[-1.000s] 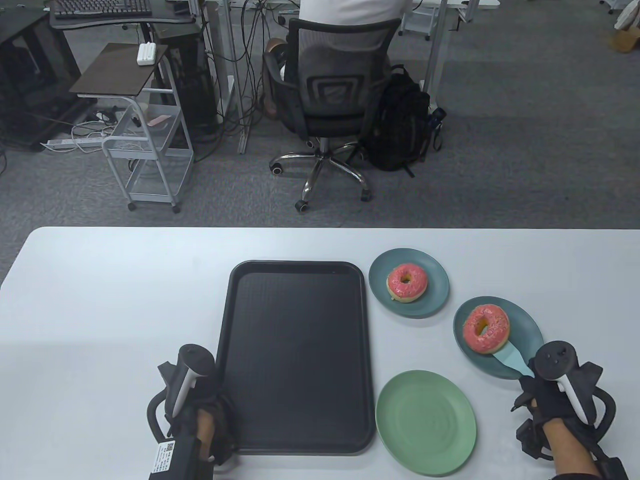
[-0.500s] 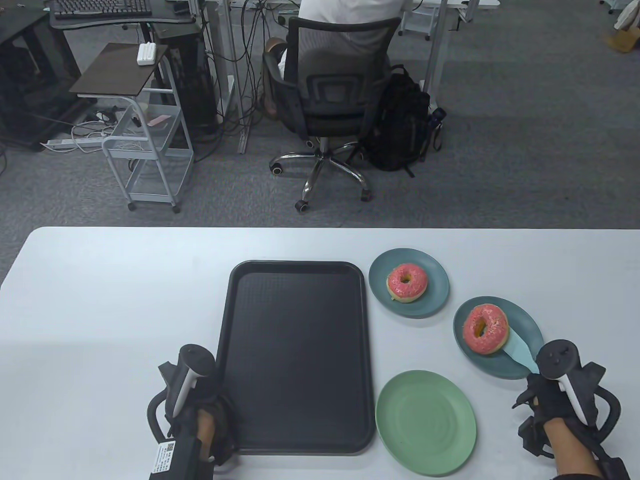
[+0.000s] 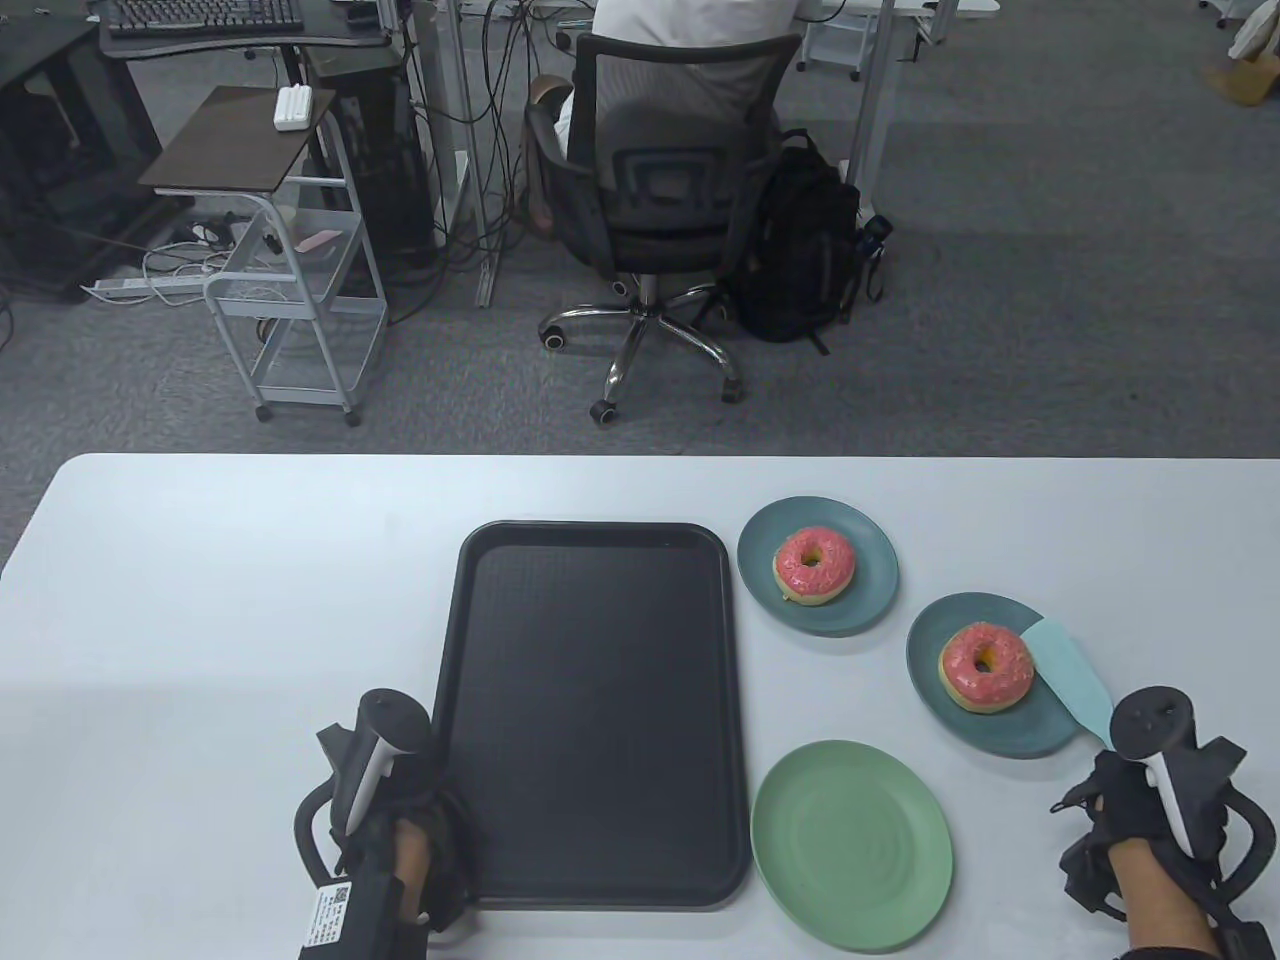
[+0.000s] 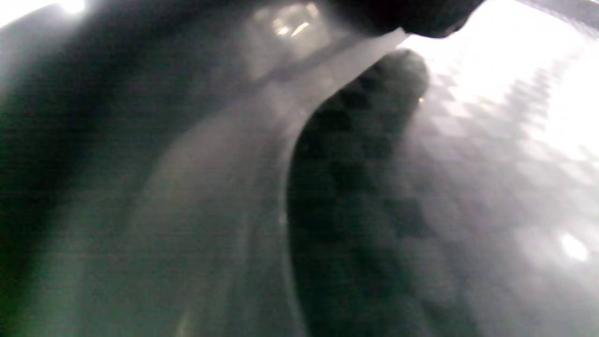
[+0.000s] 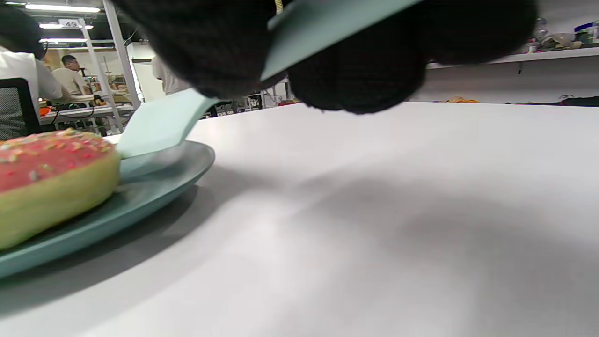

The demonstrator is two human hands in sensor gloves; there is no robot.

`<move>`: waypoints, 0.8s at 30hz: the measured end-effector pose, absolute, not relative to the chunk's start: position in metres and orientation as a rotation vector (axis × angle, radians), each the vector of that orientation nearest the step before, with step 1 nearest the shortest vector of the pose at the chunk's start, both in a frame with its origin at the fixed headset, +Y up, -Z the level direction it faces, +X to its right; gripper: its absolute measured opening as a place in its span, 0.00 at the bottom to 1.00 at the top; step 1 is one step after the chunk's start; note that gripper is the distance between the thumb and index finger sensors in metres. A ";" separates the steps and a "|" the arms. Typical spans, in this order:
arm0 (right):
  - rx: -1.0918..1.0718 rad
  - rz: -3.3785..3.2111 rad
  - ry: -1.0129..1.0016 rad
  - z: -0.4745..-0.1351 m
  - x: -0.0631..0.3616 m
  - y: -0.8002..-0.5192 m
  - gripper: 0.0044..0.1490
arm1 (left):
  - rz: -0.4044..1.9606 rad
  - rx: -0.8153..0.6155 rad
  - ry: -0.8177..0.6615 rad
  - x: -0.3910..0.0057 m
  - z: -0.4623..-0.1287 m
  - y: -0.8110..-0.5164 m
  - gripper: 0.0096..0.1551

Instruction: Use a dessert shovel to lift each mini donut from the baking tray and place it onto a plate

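Only the right hand (image 3: 1150, 800) visibly grips the shovel (image 3: 1070, 675); the left hand's (image 3: 395, 800) fingers are hidden, grip unclear.

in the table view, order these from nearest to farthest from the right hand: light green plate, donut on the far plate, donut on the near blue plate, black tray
1. Donut on the near blue plate, just up and left of the right hand.
2. Light green plate, to its left.
3. Donut on the far plate, farther up and left.
4. Black tray, farthest left.
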State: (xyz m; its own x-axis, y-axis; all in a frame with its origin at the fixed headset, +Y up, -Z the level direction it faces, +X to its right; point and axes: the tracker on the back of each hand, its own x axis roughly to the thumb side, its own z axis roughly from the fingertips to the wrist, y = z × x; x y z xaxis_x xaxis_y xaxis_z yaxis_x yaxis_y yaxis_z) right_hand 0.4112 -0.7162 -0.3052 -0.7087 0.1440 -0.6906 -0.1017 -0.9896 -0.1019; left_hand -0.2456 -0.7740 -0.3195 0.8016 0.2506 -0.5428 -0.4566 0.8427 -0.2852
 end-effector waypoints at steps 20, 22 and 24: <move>-0.317 2.829 -0.048 -0.279 0.285 -0.695 0.38 | 0.391 -0.421 0.514 -0.246 -0.320 -0.774 0.35; -0.251 2.840 -0.014 -0.274 0.270 -0.699 0.38 | 0.391 -0.421 0.514 -0.246 -0.320 -0.774 0.35; -0.214 2.852 0.017 -0.271 0.260 -0.704 0.38 | 0.391 -0.421 0.514 -0.246 -0.320 -0.774 0.36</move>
